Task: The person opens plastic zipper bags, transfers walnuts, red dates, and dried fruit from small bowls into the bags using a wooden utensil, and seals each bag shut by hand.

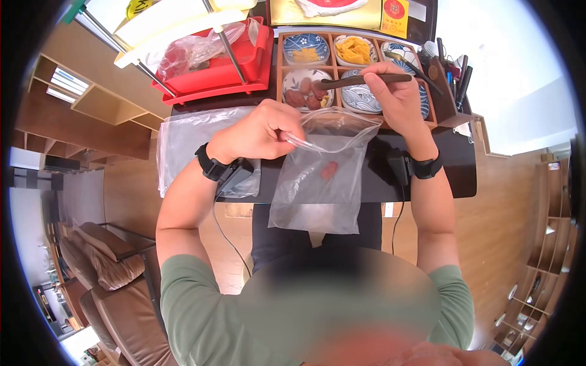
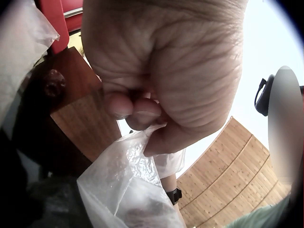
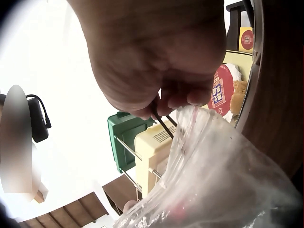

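Note:
My left hand [image 1: 265, 131] pinches the rim of a clear zip bag [image 1: 317, 198], which hangs over the table's front edge. One reddish dried fruit [image 1: 329, 169] shows inside the bag. In my right hand [image 1: 397, 97] I hold dark brown tongs [image 1: 348, 81], with two slim prongs [image 3: 164, 124] visible in the right wrist view. Their tips are at a patterned bowl [image 1: 292, 76] of dark red, wrinkled dried fruits [image 1: 296, 99]. Beneath the left hand, the left wrist view shows the bag's plastic [image 2: 128, 175] gathered at the fingertips.
A wooden divided tray [image 1: 279, 61] holds several patterned bowls, one with yellow-orange dried pieces [image 1: 354, 50]. To the left stand a red bin [image 1: 259, 67] and a pile of flat clear bags [image 1: 189, 140]. A pen holder [image 1: 448, 100] is at the right.

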Demonstrator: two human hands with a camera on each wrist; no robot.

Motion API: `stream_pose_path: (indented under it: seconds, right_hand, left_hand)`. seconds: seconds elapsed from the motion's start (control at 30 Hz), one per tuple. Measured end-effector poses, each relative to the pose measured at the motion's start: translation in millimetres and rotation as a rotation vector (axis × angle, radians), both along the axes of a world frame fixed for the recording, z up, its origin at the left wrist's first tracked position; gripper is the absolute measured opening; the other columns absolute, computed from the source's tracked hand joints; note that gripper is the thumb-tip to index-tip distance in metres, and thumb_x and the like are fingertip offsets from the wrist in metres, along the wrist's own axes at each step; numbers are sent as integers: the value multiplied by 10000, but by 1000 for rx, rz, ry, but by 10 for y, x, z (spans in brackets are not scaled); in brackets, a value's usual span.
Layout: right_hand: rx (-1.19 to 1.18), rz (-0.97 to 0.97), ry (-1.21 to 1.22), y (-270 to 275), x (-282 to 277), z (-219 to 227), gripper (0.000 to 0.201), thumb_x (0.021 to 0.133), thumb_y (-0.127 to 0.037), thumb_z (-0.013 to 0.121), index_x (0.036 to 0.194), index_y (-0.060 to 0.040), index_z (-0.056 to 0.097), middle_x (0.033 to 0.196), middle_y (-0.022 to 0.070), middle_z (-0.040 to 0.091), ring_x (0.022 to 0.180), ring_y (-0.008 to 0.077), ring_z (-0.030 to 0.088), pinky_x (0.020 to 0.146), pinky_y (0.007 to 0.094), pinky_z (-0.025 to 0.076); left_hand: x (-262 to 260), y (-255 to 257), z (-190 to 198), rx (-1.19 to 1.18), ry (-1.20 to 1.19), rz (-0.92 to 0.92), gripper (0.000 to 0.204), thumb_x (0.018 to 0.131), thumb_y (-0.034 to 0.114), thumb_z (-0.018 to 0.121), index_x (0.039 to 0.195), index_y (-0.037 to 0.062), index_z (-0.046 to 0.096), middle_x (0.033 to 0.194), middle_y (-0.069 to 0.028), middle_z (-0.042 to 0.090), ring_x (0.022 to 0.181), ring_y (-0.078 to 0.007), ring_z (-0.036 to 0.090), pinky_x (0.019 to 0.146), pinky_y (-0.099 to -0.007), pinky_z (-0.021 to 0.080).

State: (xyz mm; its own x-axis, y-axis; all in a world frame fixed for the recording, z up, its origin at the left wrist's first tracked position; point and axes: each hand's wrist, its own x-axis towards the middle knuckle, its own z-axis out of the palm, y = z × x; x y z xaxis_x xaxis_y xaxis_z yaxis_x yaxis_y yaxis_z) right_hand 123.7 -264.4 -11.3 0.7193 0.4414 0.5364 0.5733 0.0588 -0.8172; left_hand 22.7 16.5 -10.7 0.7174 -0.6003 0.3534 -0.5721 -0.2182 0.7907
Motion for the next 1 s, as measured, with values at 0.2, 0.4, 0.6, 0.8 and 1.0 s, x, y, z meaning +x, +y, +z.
stream_pose_path:
  seconds: [0.2, 0.4, 0.6, 0.8, 1.0]
  right_hand:
    - [-36, -14, 2, 44, -51, 19, 153, 1020, -152, 692, 1070, -8, 704, 900, -23, 670, 808, 35, 551, 699, 208, 459]
    - [41, 71, 158, 91, -107, 9, 117, 1005, -99, 703, 1080, -10, 710, 912, -28, 675, 811, 35, 559, 701, 206, 463]
    - [8, 129, 265, 196, -181, -30, 128, 978, -63, 725, 1092, -5, 725, 910, -37, 676, 780, 20, 565, 674, 188, 453]
    - [-41, 74, 155, 251, -170, -81, 148, 954, -69, 749, 1085, -2, 745, 875, -32, 696, 724, 14, 559, 619, 197, 445]
    - [-98, 51, 60, 276, -173, -83, 146, 940, -84, 758, 1059, 0, 749, 815, -22, 694, 667, 17, 544, 585, 205, 437]
  left_hand:
    - [-7, -10, 21, -8, -4, -5, 166, 725, -124, 686, 825, 4, 717, 691, -77, 593, 593, -191, 547, 532, -335, 388]
    - [-3, -5, 10, 4, 13, -7, 162, 723, -118, 702, 826, 6, 721, 695, -74, 601, 596, -187, 558, 533, -331, 395]
    - [-7, -4, 17, 13, 33, -6, 160, 725, -109, 711, 828, 11, 728, 700, -73, 613, 597, -185, 572, 530, -326, 398]
    - [3, -1, -2, 11, 15, -14, 160, 727, -103, 714, 828, 19, 731, 703, -70, 619, 591, -188, 574, 526, -325, 398]
    - [4, 2, -32, -1, 4, -11, 158, 728, -99, 716, 829, 22, 731, 703, -73, 619, 590, -188, 575, 525, -328, 398]
